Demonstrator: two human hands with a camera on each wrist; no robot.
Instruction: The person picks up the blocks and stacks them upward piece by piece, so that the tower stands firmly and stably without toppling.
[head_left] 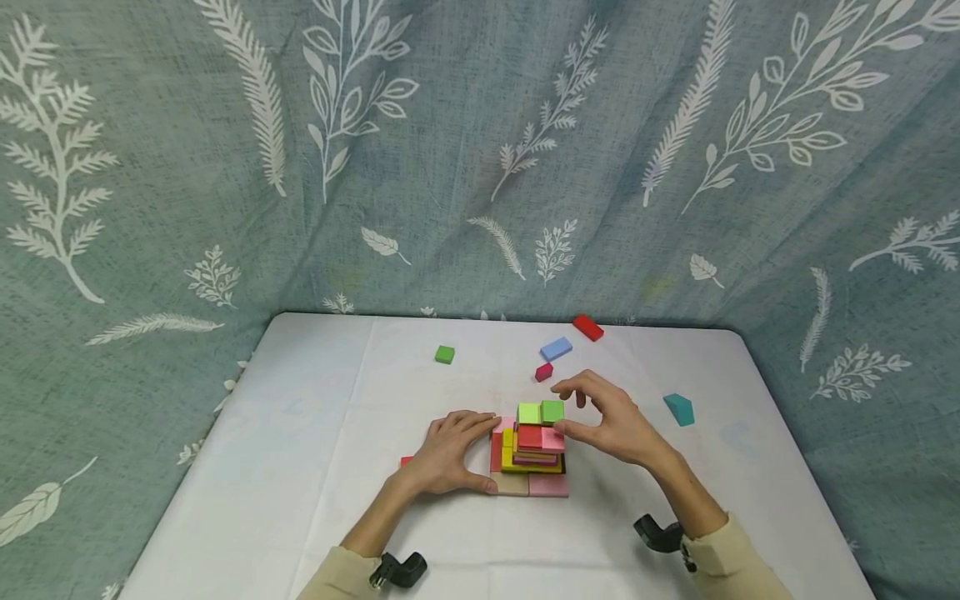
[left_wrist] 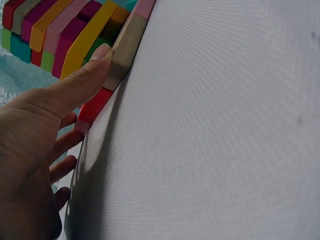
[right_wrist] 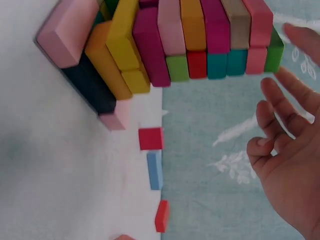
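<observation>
A stacked tower of coloured wooden blocks (head_left: 529, 437) stands on the white table, many layers high, with a light green block (head_left: 528, 413) and a green block (head_left: 552, 412) on top. My left hand (head_left: 448, 454) spans the left side of its base, fingers spread. In the left wrist view the thumb (left_wrist: 95, 67) touches a bare-wood block (left_wrist: 122, 55), and fingertips lie near a red block (left_wrist: 95, 107). Beside the top right my right hand (head_left: 615, 421) has thumb and index tips on either side of the green block (right_wrist: 274, 52), holding nothing; contact is unclear.
Toward the back lie loose blocks: a green one (head_left: 445, 354), a blue one (head_left: 556, 348), a red one (head_left: 588, 327) and a crimson one (head_left: 543, 372). A teal block (head_left: 679, 409) lies to the right. Part of a red block (head_left: 406, 461) shows behind the left hand. A patterned curtain (head_left: 480, 167) hangs behind.
</observation>
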